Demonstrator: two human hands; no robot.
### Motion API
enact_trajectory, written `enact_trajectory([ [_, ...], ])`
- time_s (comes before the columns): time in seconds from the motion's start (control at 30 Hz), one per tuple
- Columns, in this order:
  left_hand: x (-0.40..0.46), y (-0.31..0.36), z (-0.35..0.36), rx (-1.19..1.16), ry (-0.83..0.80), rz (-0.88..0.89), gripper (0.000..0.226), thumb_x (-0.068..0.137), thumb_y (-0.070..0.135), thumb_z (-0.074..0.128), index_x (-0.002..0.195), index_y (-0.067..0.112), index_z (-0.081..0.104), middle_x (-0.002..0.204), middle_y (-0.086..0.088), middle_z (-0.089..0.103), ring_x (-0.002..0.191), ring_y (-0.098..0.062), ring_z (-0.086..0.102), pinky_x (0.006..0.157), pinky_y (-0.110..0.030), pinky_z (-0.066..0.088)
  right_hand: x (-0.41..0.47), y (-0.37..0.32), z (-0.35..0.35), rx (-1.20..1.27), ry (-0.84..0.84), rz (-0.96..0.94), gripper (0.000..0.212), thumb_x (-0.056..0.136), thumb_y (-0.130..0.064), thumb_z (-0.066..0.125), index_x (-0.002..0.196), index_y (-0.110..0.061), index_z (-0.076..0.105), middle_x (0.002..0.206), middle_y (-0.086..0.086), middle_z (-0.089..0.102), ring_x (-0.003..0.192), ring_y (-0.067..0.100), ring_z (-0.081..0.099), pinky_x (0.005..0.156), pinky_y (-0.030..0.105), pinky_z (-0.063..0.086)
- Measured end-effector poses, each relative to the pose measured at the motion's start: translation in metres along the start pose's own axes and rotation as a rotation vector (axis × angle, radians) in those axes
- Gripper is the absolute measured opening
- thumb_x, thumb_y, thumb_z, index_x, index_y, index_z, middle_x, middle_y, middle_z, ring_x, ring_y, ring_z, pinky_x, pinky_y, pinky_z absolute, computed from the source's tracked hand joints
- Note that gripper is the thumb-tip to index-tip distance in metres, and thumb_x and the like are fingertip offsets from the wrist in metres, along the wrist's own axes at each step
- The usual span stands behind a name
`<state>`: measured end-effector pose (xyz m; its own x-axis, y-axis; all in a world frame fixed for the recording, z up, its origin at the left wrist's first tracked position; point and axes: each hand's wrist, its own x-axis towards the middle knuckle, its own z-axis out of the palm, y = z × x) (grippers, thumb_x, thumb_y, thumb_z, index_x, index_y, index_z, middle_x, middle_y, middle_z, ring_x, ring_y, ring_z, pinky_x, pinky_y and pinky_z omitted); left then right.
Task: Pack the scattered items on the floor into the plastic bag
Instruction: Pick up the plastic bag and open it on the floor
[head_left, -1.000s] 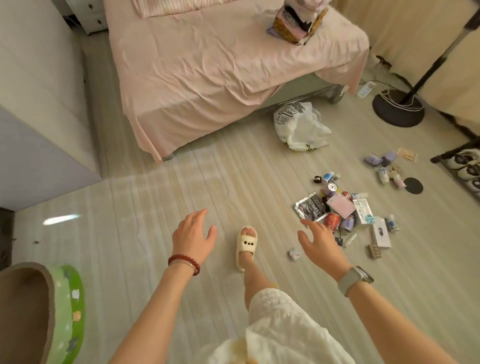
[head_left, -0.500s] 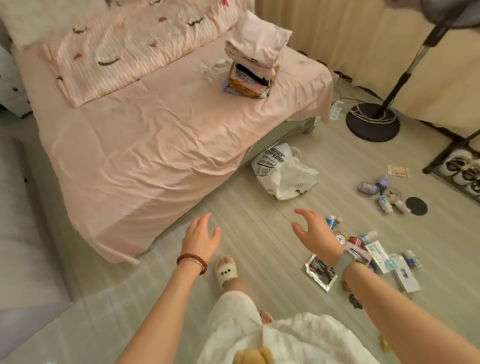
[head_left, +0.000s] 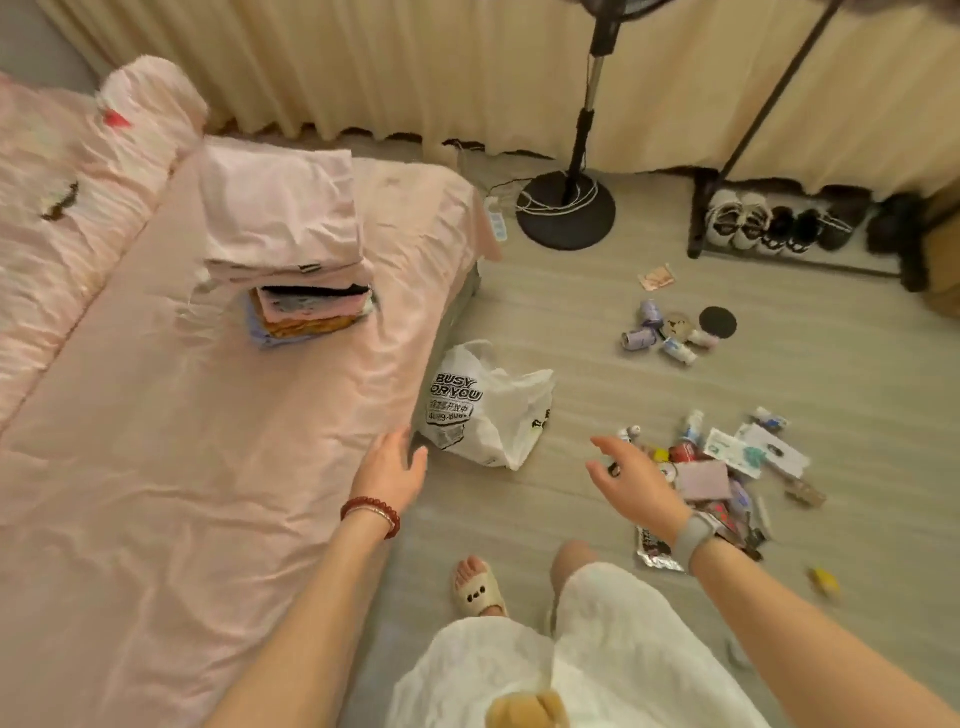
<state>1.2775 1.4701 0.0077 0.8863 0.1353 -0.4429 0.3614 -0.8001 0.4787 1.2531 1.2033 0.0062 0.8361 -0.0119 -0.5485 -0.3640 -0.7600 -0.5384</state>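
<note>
A white plastic bag (head_left: 493, 410) with black print lies crumpled on the floor against the bed's corner. My left hand (head_left: 392, 467) hovers open just left of the bag, over the bed's edge. My right hand (head_left: 631, 480) is open and empty, between the bag and a pile of small items (head_left: 727, 467): packets, small bottles, a red can, a purple pouch. A silver packet (head_left: 655, 552) lies under my right wrist. A second cluster of small bottles and a black disc (head_left: 675, 330) lies farther off, with a pinkish packet (head_left: 657, 276) beyond it.
A bed with a pink sheet (head_left: 182, 441) fills the left side, folded clothes (head_left: 291, 260) stacked on it. A fan stand's round base (head_left: 566, 210) with coiled cable and a shoe rack (head_left: 789, 223) stand by the curtain. My slippered foot (head_left: 475, 587) is below the bag.
The view has swung right and closer to the bag. Both hands have come nearer the bag, the left now beside it; both stay empty.
</note>
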Motion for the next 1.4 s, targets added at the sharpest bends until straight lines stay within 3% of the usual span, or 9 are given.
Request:
enact_trajectory([
  [0.2,0.115,0.076,0.011,0.063,-0.187,0.210,0.043,0.092,0.025,0.046,0.133,0.011,0.042,0.138,-0.010,0.046,0.128,-0.024,0.042,0.104,-0.031,0.033,0.049,0.008,-0.024,0.104,0.071,0.151,0.044,0.093,-0.025,0.047,0.134,-0.008,0.040,0.139,0.008,0.046,0.130,0.020,0.040,0.104,0.027,0.031],
  [0.4,0.215,0.109,0.065,0.188,-0.327,0.226,0.044,0.093,0.025,0.044,0.134,0.011,0.039,0.139,-0.009,0.042,0.130,-0.021,0.039,0.106,-0.029,0.031,0.159,0.037,-0.040,0.115,0.017,0.192,0.043,0.094,-0.026,0.044,0.134,-0.010,0.041,0.139,0.007,0.047,0.129,0.019,0.041,0.105,0.028,0.031],
  [0.73,0.427,0.078,0.233,0.444,-0.498,0.086,0.048,0.092,0.026,0.045,0.136,0.010,0.036,0.140,-0.015,0.041,0.128,-0.029,0.040,0.108,-0.035,0.032,0.409,0.138,0.023,0.138,-0.179,0.259,0.042,0.093,-0.024,0.042,0.134,-0.012,0.040,0.134,0.012,0.049,0.125,0.025,0.045,0.103,0.038,0.037],
  [0.93,0.515,0.037,0.341,0.775,-0.597,0.241,0.067,0.091,0.046,0.039,0.146,0.025,0.006,0.157,-0.001,0.001,0.144,-0.025,0.001,0.115,-0.046,0.017,0.495,0.210,0.089,0.184,-0.205,0.327,0.041,0.094,-0.024,0.041,0.133,-0.012,0.041,0.131,0.015,0.050,0.117,0.028,0.051,0.096,0.033,0.039],
  [1.03,0.538,0.008,0.382,0.963,-0.685,0.236,0.073,0.089,0.055,0.035,0.145,0.028,-0.002,0.157,-0.001,0.007,0.145,-0.024,-0.001,0.115,-0.052,0.005,0.515,0.236,0.127,0.303,-0.208,0.433,0.039,0.095,-0.024,0.041,0.131,-0.010,0.042,0.128,0.015,0.052,0.114,0.027,0.052,0.094,0.033,0.040],
  [1.1,0.541,-0.009,0.401,1.040,-0.722,0.247,0.064,0.092,0.050,0.035,0.145,0.024,0.011,0.144,-0.007,0.040,0.140,-0.025,0.023,0.114,-0.052,0.004,0.520,0.244,0.148,0.422,-0.207,0.524,0.039,0.095,-0.025,0.042,0.130,-0.009,0.043,0.127,0.015,0.054,0.115,0.027,0.052,0.094,0.034,0.041],
  [1.17,0.536,-0.017,0.410,1.010,-0.732,0.301,0.044,0.095,0.038,0.036,0.135,0.020,0.037,0.122,-0.007,0.060,0.122,-0.025,0.048,0.114,-0.045,0.016,0.522,0.247,0.160,0.534,-0.191,0.605,0.040,0.094,-0.027,0.043,0.130,-0.010,0.044,0.126,0.014,0.055,0.114,0.027,0.052,0.093,0.034,0.041],
  [1.27,0.518,-0.021,0.407,0.926,-0.793,0.330,0.031,0.094,0.030,0.042,0.118,0.015,0.055,0.124,-0.010,0.051,0.108,-0.029,0.055,0.095,-0.038,0.042,0.521,0.238,0.165,0.704,-0.181,0.691,0.042,0.093,-0.032,0.044,0.130,-0.013,0.043,0.118,0.007,0.056,0.100,0.025,0.056,0.086,0.036,0.048],
  [1.4,0.507,-0.034,0.390,1.015,-0.933,0.359,0.042,0.087,0.043,0.051,0.120,0.016,0.046,0.139,-0.009,0.037,0.121,-0.028,0.043,0.100,-0.038,0.037,0.520,0.225,0.167,0.807,-0.190,0.748,0.056,0.078,-0.052,0.046,0.129,-0.028,0.044,0.091,-0.016,0.059,0.119,0.027,0.046,0.103,0.047,0.039],
])
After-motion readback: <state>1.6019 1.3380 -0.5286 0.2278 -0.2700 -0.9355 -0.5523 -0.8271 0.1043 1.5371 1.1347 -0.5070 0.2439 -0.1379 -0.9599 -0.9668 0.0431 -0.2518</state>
